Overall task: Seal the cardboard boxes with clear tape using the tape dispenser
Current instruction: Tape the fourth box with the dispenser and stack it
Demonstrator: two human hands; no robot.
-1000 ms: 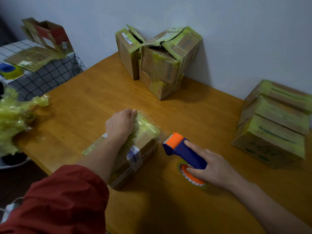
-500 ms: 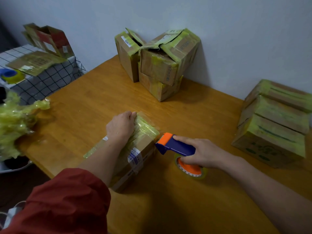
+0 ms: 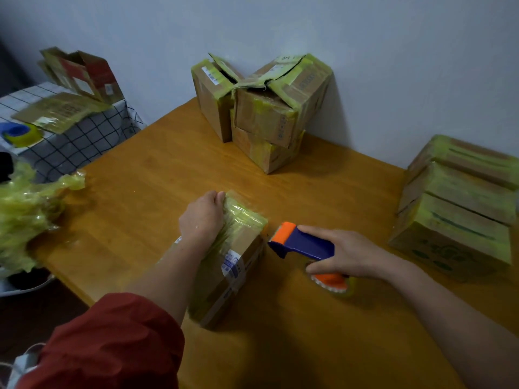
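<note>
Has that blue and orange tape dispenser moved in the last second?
Yes. The tape dispenser, gripped by the right hand, has swung its nose left toward the cardboard box; the gap between them has nearly closed.

Tape roll [image 3: 332, 283] half behind right hand [image 3: 351, 255]

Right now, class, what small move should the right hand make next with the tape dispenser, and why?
Probably press the tape dispenser onto the box, on its right side: the right hand grips it close beside the box, and the left hand holds the box down.
</note>
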